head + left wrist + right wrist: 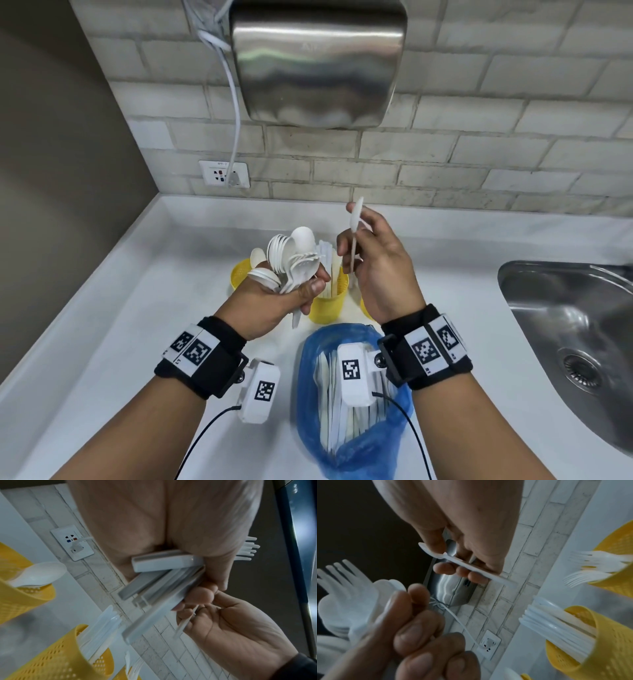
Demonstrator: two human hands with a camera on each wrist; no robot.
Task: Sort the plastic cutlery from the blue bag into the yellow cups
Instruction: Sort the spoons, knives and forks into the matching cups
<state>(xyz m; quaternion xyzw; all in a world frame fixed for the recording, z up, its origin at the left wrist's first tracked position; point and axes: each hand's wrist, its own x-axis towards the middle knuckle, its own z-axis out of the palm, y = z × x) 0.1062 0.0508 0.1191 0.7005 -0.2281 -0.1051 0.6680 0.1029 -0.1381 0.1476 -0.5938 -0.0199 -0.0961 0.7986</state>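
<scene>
Head view: the left hand [274, 301] has its fingers curled round a mixed bundle of white plastic spoons and forks [294, 260], too tightly packed to count. The right hand [376, 263] holds a single white spoon [354, 222] upright, pinched between thumb and fingers, above the cups. Three yellow cups show on the white desk [120, 325]: a left cup [239, 277] with a spoon in it, a middle cup [327, 308] filled with knives, and a right cup [366, 308] mostly hidden behind the right wrist. One blue bag [356, 442] lies open on the desk nearest the person, with more white cutlery inside. A steel sink [565, 325] is set into the desk at the right; the wall [479, 154] is pale brick-shaped tile, carrying one metal hand dryer [318, 61] and one socket [224, 173].

Left wrist view: the handles of the bundle [163, 574] fan out below the palm, fork tines poking out on the far side. The perforated left cup [25, 592] holds one visible spoon [39, 574]; the middle cup [65, 655] holds a stack of knives.

Right wrist view: the single spoon [462, 562] lies across the right fingertips [458, 572] under the thumb. The right cup [614, 568] holds forks, about two clusters visible; the middle cup [599, 649] shows its knives again.
</scene>
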